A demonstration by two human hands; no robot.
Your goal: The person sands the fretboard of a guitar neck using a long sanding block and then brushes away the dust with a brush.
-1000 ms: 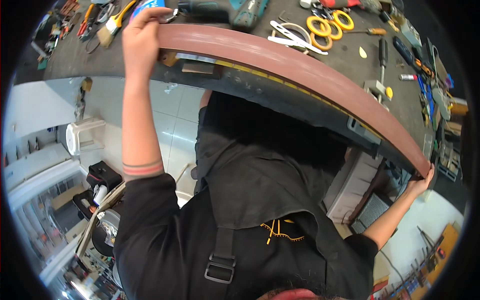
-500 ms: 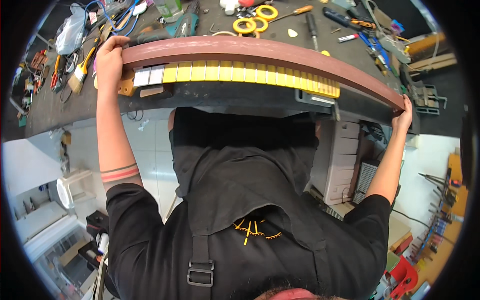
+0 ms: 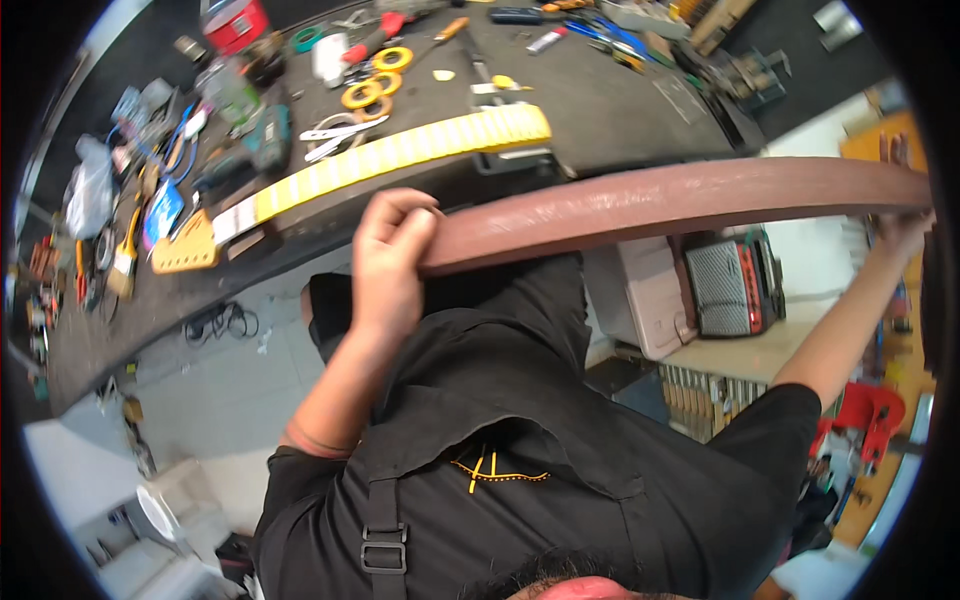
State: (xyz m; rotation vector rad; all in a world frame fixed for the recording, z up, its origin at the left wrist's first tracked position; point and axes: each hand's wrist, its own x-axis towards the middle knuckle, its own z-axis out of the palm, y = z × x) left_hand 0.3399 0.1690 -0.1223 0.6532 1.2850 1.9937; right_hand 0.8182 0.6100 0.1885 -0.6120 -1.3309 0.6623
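Note:
A long reddish-brown bar (image 3: 640,212), with pale scuffs on its face, spans between my two hands in the air off the front of the workbench. My left hand (image 3: 392,255) is closed around its left end, thumb on top. At the far right, my right hand (image 3: 903,232) grips the other end, its fingers partly hidden and blurred. Behind the bar, a guitar neck (image 3: 405,150) lies along the bench edge, its fretboard covered in yellow tape between the frets. Its headstock (image 3: 187,245) points left and shows several holes.
On the dark workbench (image 3: 610,100) lie yellow tape rolls (image 3: 376,88), a teal power drill (image 3: 268,138), a brush (image 3: 124,255) and a screwdriver (image 3: 452,30). Below on the right stand a speaker-like box (image 3: 725,288) and a pale cabinet (image 3: 640,300). A red clamp-like tool (image 3: 870,420) is farther right.
The bar, held at both ends, has moved right and toward me, away from above the guitar neck and off the bench edge. My view has turned rightward.

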